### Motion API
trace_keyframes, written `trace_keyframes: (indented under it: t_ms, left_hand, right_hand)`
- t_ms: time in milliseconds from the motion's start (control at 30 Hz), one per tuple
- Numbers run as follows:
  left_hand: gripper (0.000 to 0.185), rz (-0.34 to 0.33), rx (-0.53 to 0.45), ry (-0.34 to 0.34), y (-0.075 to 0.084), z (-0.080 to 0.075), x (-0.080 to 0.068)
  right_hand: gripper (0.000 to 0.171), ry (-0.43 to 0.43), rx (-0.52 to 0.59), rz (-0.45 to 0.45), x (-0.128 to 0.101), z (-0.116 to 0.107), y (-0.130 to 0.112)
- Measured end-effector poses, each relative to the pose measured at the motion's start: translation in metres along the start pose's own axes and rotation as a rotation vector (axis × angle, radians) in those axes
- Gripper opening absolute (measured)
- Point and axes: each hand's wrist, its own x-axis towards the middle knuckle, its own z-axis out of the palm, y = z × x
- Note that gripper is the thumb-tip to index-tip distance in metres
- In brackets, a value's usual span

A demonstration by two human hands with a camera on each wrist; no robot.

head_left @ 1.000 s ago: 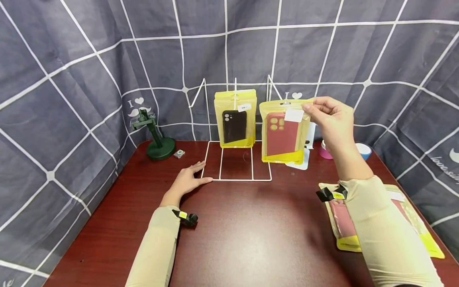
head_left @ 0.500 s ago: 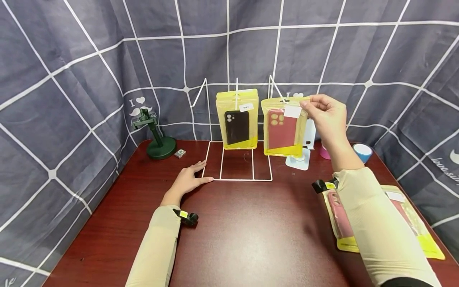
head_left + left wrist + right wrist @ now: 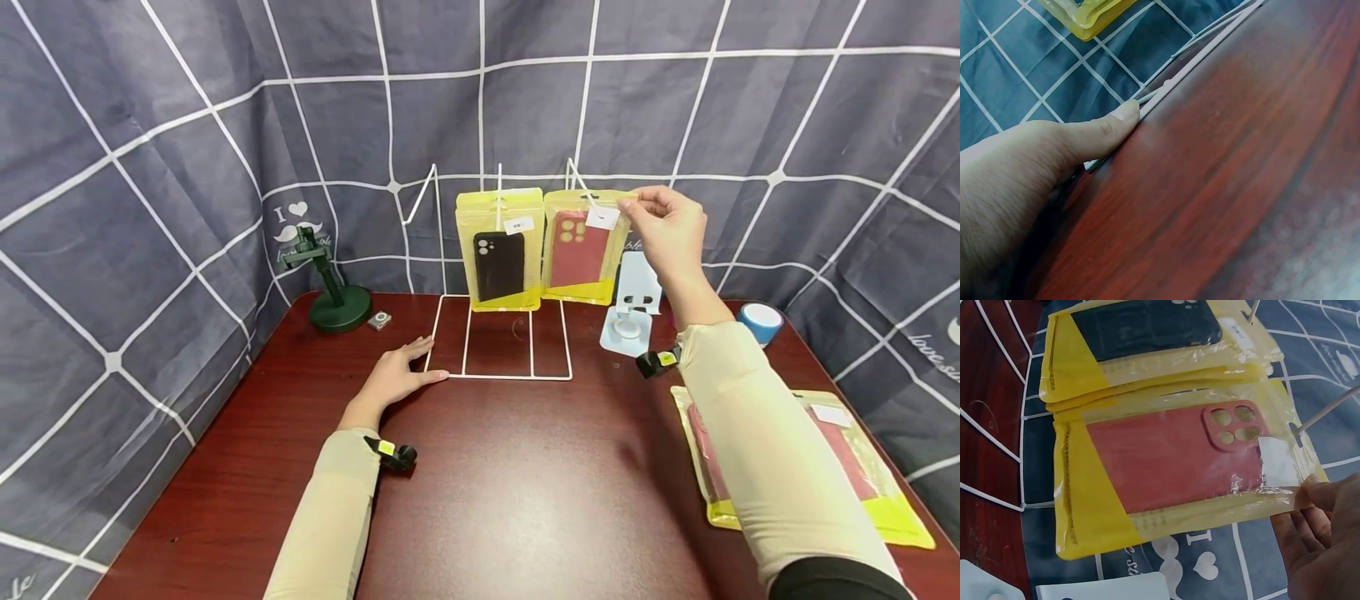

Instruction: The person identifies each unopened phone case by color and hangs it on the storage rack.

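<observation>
Resting on the near left corner of the white rack [image 3: 512,377], the left hand [image 3: 393,379] has its thumb spread from its extended fingers. Rightward, we see a black case pouch [image 3: 498,265] hanging from the middle hook [image 3: 498,200]. Beside it, the pink case pouch [image 3: 579,254] has just moved left onto the right hook [image 3: 1329,410], which seems to pass through its hole, so we judge that hook can bear it. Its long axis runs nearly upright, hole end up and leaning slightly right, front facing us. Fingers of the right hand [image 3: 666,229] pinch its top right corner. Farther right, more pouches [image 3: 862,467] lie flat on the surface [image 3: 487,483].
</observation>
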Motion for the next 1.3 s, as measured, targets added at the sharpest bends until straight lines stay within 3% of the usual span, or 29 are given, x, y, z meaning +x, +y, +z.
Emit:
trace_keyframes:
  t_ms: [600, 1100, 1300]
  left_hand:
    - [0.089, -0.001, 0.023, 0.001, 0.001, 0.0, -0.001]
    - [0.089, 0.006, 0.033, -0.001, 0.001, 0.0, 0.0]
    - [0.092, 0.004, 0.026, -0.007, 0.001, 0.0, 0.0]
  right_hand:
    - [0.028, -0.018, -0.009, 0.028, 0.005, 0.003, 0.0]
    - [0.037, -0.124, 0.057, 0.116, -0.006, -0.025, 0.009]
    - [0.04, -0.162, -0.038, 0.1, -0.012, -0.036, 0.011]
